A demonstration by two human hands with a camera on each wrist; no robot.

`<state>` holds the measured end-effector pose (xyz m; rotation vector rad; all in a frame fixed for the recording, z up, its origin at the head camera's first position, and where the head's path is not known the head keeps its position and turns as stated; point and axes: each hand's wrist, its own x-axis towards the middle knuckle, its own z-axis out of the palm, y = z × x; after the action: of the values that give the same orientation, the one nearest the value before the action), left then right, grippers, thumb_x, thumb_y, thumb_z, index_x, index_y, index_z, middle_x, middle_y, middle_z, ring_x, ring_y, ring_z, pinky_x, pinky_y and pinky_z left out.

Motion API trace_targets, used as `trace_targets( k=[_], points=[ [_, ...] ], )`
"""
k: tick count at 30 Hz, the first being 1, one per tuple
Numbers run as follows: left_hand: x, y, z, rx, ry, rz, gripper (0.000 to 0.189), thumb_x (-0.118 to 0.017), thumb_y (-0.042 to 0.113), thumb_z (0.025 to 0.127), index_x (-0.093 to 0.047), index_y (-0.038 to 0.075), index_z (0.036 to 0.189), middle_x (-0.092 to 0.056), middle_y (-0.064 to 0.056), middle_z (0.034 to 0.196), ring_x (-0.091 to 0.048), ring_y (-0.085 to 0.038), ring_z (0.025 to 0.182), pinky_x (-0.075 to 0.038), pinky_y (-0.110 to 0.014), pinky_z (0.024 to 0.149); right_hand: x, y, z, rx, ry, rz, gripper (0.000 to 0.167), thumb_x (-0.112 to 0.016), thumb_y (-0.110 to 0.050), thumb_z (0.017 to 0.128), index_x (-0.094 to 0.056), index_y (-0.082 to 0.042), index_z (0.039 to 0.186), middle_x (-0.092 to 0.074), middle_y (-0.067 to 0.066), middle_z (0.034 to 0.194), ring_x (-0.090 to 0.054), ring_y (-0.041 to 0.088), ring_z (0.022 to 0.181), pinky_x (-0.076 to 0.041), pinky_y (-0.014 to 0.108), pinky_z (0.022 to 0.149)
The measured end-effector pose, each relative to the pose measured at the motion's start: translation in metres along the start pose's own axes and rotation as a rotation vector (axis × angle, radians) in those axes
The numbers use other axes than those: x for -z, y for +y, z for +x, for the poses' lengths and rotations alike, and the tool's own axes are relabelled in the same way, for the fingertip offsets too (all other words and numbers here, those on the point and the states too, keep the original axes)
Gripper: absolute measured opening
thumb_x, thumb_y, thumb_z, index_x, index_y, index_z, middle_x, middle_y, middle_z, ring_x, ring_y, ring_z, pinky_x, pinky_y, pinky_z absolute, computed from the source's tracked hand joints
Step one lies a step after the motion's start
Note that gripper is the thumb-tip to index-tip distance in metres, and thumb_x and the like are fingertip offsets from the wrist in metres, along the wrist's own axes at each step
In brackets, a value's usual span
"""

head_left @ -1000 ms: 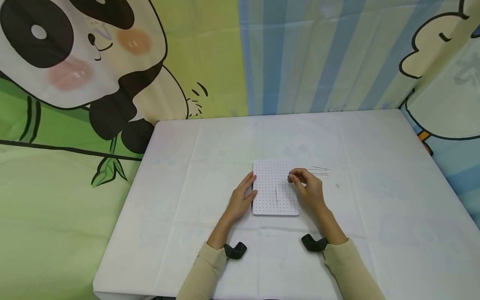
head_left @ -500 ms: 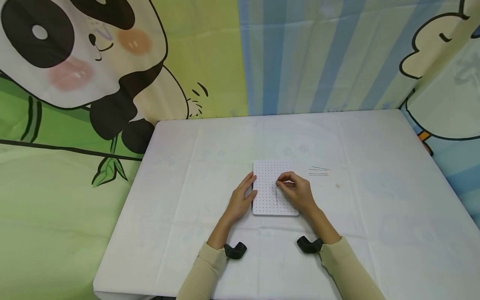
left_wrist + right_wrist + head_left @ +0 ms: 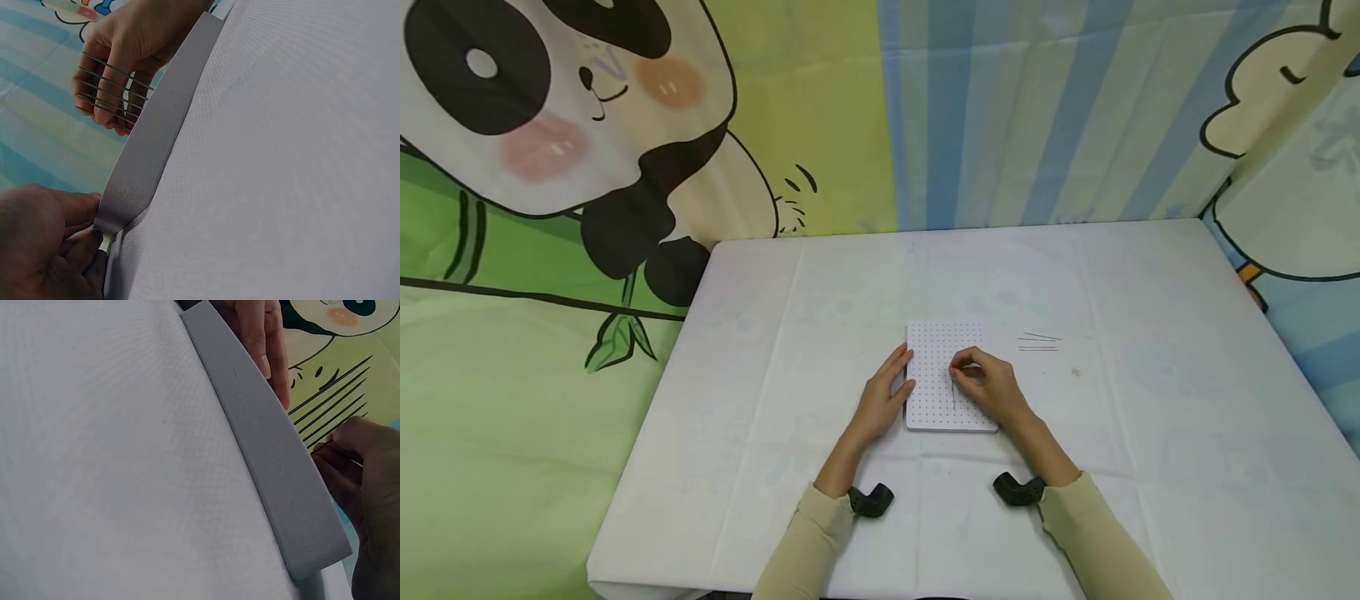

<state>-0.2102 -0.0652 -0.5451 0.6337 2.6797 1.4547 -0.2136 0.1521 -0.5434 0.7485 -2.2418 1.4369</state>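
Observation:
A white perforated board [image 3: 928, 400] lies flat on the table. My left hand [image 3: 880, 402] rests along its left edge with fingers extended, touching the side. Above the board my right hand [image 3: 991, 385] pinches a thin metal rod between thumb and fingertips; the held rod [image 3: 317, 449] is mostly covered by the fingers in the right wrist view. Several thin dark rods [image 3: 114, 81] stand upright in a row on the board in the left wrist view, close to the right fingertips. From the head they look like one fine line.
Several more thin rods [image 3: 1037, 348] lie on the white tablecloth [image 3: 760, 500], right of the board. Black wrist-worn devices [image 3: 871, 501] sit at both cuffs. A printed curtain [image 3: 820, 125] hangs behind the table.
My right hand has moved left from the board's right edge to the row of upright rods, then settled slightly lower. My left hand has stayed still.

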Motion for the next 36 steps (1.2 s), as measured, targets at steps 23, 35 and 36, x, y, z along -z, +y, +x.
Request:
trace_targets(
  k=[23, 35, 36],
  points=[
    [-0.001, -0.001, 0.000, -0.003, 0.004, 0.002, 0.050, -0.053, 0.011, 0.093, -0.037, 0.003, 0.140, -0.028, -0.004, 0.149, -0.023, -0.018, 0.136, -0.020, -0.036, 0.111, 0.003, -0.002, -0.002, -0.013, -0.024, -0.035, 0.018, -0.068, 0.004, 0.079, -0.061, -0.004, 0.093, -0.064, 0.005, 0.090, -0.064, 0.020, 0.085, -0.055, 0.023, 0.073],
    [0.000, 0.000, 0.000, -0.011, 0.005, 0.000, 0.050, -0.053, 0.010, 0.094, -0.037, 0.003, 0.140, -0.028, -0.006, 0.149, -0.022, -0.017, 0.136, -0.020, -0.034, 0.112, 0.011, -0.027, 0.005, -0.173, -0.018, 0.116, 0.019, -0.064, 0.012, 0.079, -0.059, 0.010, 0.097, -0.063, 0.021, 0.094, -0.062, 0.034, 0.090, -0.055, 0.031, 0.077],
    [0.000, 0.000, 0.000, -0.006, 0.002, 0.000, 0.050, -0.053, 0.010, 0.093, -0.037, 0.003, 0.140, -0.028, -0.005, 0.149, -0.022, -0.016, 0.136, -0.019, -0.034, 0.112, 0.012, -0.026, 0.005, -0.180, -0.012, 0.135, 0.018, -0.063, 0.012, 0.080, -0.059, 0.010, 0.098, -0.062, 0.021, 0.094, -0.062, 0.033, 0.091, -0.055, 0.029, 0.077]
  ],
)
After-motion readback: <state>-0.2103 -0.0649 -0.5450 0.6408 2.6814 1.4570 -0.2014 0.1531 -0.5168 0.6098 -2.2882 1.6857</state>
